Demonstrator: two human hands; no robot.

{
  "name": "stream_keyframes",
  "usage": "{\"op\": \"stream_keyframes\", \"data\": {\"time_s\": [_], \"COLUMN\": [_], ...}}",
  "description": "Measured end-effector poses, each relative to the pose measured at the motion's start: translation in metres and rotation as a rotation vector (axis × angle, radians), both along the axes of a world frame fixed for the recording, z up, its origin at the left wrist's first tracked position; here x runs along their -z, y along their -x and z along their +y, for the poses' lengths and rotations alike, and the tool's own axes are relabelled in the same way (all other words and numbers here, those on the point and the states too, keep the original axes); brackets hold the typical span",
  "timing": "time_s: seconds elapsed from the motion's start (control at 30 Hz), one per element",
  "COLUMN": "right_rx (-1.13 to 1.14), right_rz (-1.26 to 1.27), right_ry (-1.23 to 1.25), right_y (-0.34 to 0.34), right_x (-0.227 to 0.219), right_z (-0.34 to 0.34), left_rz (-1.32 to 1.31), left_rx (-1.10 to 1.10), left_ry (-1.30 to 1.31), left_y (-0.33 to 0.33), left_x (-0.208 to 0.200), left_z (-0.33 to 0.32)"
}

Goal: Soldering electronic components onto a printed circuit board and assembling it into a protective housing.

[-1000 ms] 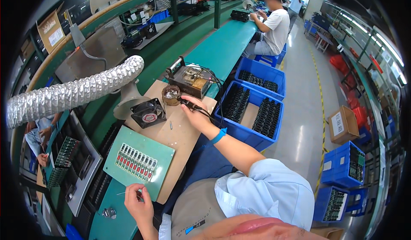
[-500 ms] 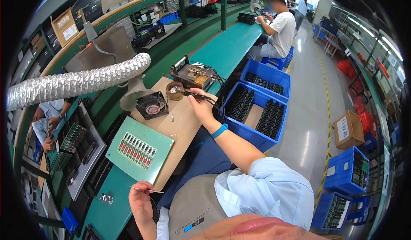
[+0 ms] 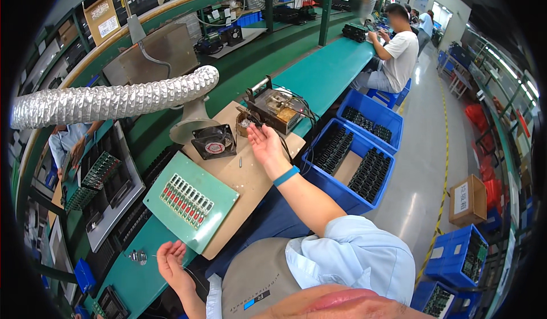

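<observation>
My right hand (image 3: 265,143) is open, palm up, fingers apart, just below the round brown cup (image 3: 244,124) with bright metal scraps in it. A soldering iron (image 3: 248,114) lies across the cup, out of my grasp. At the lower left, my left hand (image 3: 172,262) has loosely bent fingers; a thin wire, apparently solder, sticks out by its fingertips, its grip partly hidden. Above that hand, a green plate (image 3: 219,200) carries a row of small circuit boards (image 3: 187,200) with red parts. The plate lies partly on a brown board (image 3: 250,188).
Behind the cup is a soldering station (image 3: 276,109). A square black fan (image 3: 214,141) stands beside a silver duct (image 3: 119,99) with a funnel. Blue crates (image 3: 348,191) of black parts flank the bench at right. A seated co-worker (image 3: 397,51) works farther along; another person's arms show at left.
My right hand has let go of the soldering iron, which now rests at the cup, and has opened. My left hand has turned and shifted left of the plate's near corner.
</observation>
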State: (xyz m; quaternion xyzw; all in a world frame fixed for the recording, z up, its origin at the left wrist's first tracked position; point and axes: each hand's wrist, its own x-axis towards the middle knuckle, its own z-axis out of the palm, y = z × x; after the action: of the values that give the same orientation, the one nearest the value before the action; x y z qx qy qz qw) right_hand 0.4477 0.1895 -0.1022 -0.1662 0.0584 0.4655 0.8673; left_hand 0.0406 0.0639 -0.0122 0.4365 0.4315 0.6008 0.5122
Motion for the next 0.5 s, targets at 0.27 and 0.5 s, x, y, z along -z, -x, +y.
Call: {"op": "stream_keyframes", "data": {"time_s": [0.27,0.5], "right_rx": [-0.275,-0.247], "right_rz": [-0.474,-1.674], "right_ry": [0.145,0.273], "right_y": [0.056,0.094], "right_x": [-0.017,-0.046], "right_z": [-0.109,-0.125], "left_rz": [0.403,0.440], "left_rx": [-0.017,-0.040], "left_ry": [0.051,0.158], "left_y": [0.043,0.060], "left_x": [0.033,0.049], "left_z": [0.039,0.060]}}
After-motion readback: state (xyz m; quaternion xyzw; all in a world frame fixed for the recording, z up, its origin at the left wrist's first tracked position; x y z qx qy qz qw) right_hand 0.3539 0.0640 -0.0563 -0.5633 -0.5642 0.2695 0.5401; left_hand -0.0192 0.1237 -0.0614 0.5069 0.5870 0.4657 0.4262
